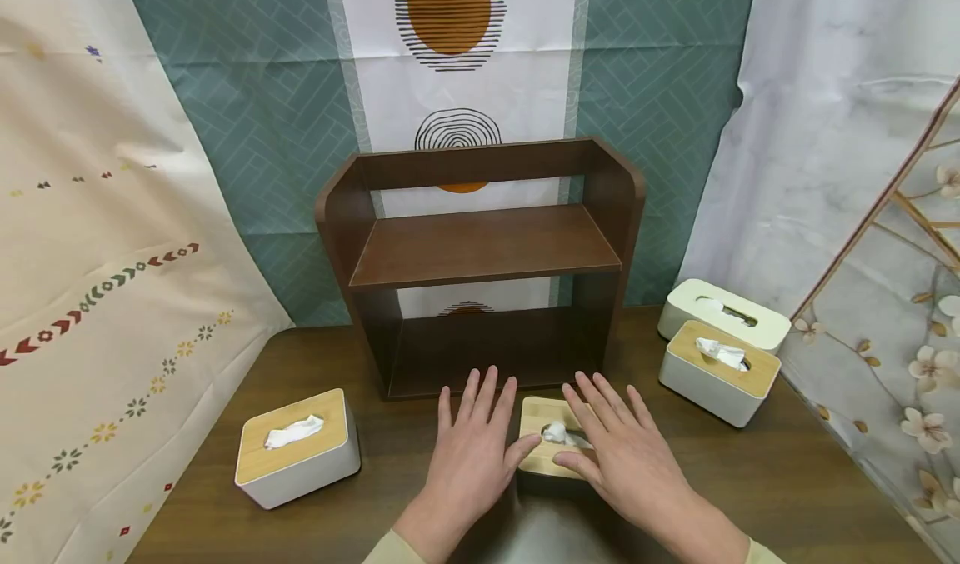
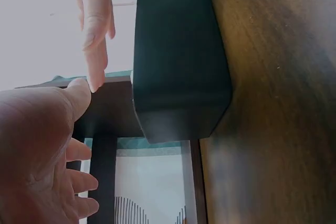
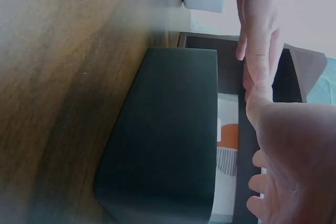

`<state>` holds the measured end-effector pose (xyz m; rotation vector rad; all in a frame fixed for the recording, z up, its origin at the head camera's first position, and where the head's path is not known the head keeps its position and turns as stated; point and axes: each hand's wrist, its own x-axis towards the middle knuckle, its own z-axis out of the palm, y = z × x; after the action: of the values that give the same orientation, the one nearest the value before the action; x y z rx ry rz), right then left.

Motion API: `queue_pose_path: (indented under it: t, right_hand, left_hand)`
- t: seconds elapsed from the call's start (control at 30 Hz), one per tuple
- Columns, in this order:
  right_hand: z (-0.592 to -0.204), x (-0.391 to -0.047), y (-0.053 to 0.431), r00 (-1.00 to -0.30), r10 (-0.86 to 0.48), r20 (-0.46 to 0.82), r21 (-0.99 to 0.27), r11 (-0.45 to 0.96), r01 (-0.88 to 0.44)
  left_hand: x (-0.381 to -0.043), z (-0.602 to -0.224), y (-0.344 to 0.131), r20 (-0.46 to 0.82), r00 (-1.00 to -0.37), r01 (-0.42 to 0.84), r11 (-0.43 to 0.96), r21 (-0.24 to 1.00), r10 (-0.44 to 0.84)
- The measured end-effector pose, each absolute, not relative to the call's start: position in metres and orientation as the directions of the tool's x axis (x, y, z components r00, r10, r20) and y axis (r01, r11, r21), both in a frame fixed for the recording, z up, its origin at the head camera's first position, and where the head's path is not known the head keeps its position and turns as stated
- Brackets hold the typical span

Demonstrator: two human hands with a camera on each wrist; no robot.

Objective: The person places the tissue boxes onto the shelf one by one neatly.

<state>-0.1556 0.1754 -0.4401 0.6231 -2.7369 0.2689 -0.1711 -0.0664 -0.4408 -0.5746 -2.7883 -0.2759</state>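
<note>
A tissue box with a light wooden lid (image 1: 536, 422) and dark sides (image 2: 178, 51) stands on the table before the shelf, a white tissue poking from its slot. My left hand (image 1: 474, 456) hovers palm down beside and above its left edge, fingers spread. Over its right part is my right hand (image 1: 626, 456), fingers also straight and spread, hiding that end of the lid in the head view. Both hands hold nothing. In the right wrist view, the box's dark side (image 3: 163, 129) lies below my right hand (image 3: 299, 150).
A dark brown two-tier shelf (image 1: 487, 247) stands at the back of the wooden table (image 1: 405, 431). One wood-lidded white tissue box (image 1: 300, 464) sits at the left. At the right, another wood-lidded one (image 1: 712, 389) stands in front of an all-white tissue box (image 1: 757, 318).
</note>
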Motion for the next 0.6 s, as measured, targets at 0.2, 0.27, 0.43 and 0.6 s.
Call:
queue_pose_path:
  t: [0.2, 0.27, 0.43, 0.6]
  right_hand:
    - [-0.444, -0.154, 0.178, -0.861, -0.378, 0.341, -0.110, 0.894, -0.435]
    - [-0.445, -0.153, 0.179, -0.860, -0.378, 0.341, -0.105, 0.894, -0.435]
    - [-0.447, -0.151, 0.182, -0.858, -0.381, 0.344, -0.109, 0.891, -0.440]
    - [-0.452, -0.145, 0.187, -0.872, -0.359, 0.331, -0.133, 0.898, -0.420]
  left_hand:
    - [-0.170, -0.447, -0.065, 0.270, -0.890, 0.416, 0.896, 0.155, 0.367]
    - [-0.169, -0.449, -0.065, 0.264, -0.890, 0.420, 0.894, 0.156, 0.372]
    - [-0.168, -0.452, -0.064, 0.273, -0.886, 0.430, 0.884, 0.181, 0.375]
    - [-0.166, -0.456, -0.063, 0.257, -0.884, 0.448, 0.866, 0.221, 0.391]
